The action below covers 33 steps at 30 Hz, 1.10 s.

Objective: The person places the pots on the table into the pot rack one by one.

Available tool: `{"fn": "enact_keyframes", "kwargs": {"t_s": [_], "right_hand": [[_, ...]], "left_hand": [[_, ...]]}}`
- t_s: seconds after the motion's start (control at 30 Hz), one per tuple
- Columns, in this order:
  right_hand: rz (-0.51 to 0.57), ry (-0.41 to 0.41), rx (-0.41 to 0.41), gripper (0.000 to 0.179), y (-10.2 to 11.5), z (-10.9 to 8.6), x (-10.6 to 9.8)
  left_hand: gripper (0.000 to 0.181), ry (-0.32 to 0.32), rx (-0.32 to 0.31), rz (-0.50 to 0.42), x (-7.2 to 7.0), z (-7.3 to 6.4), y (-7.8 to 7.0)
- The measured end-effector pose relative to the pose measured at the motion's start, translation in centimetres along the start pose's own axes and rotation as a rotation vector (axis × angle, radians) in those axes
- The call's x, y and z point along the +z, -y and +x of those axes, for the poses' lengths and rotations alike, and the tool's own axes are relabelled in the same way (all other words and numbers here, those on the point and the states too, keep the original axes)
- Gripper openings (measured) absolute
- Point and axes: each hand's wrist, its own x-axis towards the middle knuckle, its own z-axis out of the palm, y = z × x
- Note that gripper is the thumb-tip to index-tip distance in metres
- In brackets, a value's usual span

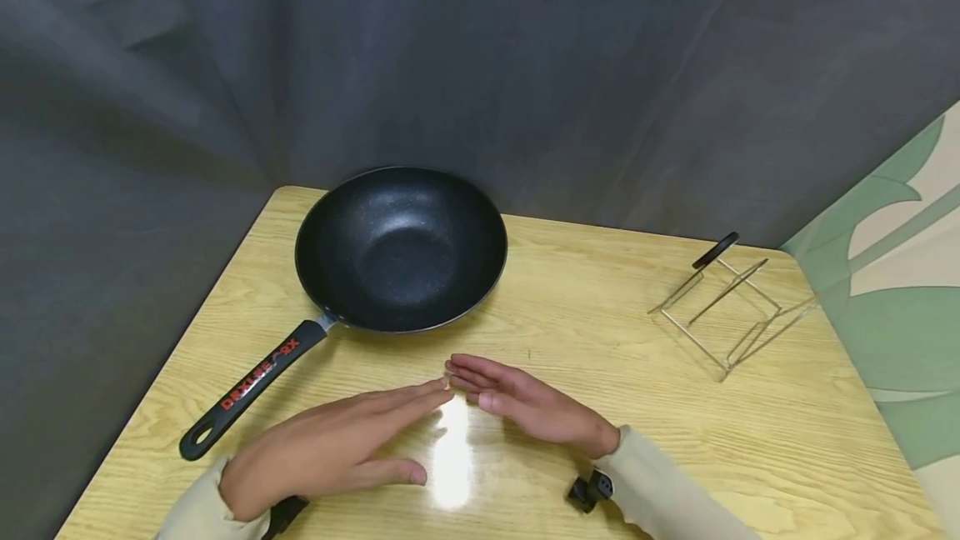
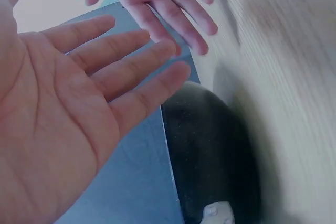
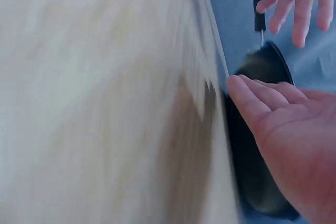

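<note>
Both hands are held over the front of the wooden table, fingers extended and holding nothing. In the head view the left hand point(image 1: 337, 440) points inward from the left, its thumb apart from the fingers. Opposite it is the right hand point(image 1: 525, 402), and the fingertips of the two overlap in this view. The left wrist view shows the left palm point(image 2: 58, 114) with straight fingers. Just beyond them at the back left lies a black wok point(image 1: 405, 248), its handle point(image 1: 251, 390) with red lettering reaching toward the front left, beside the left hand.
A wire rack point(image 1: 720, 315) with a black-coated end stands at the right of the table point(image 1: 585, 298). Dark cloth point(image 1: 480, 65) hangs behind and to the left. A leaf-patterned surface point(image 1: 900, 315) borders the table on the right.
</note>
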Motion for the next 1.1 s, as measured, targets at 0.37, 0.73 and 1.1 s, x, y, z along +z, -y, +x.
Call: {"fn": "enact_keyframes", "kwargs": {"t_s": [0.37, 0.73, 1.1], "right_hand": [[0.419, -0.074, 0.090, 0.064, -0.3, 3.1, 2.0], [0.736, -0.201, 0.138, 0.070, -0.9, 5.2, 3.4], [0.843, -0.253, 0.115, 0.068, -0.8, 7.7, 5.0]], "left_hand": [[0.047, -0.033, 0.249, -0.466, -0.1, -0.4, 1.4], [0.046, 0.008, 0.497, -0.862, -0.6, -2.2, 1.3], [0.050, 0.008, 0.473, -1.017, -1.3, -3.6, 1.3]]}}
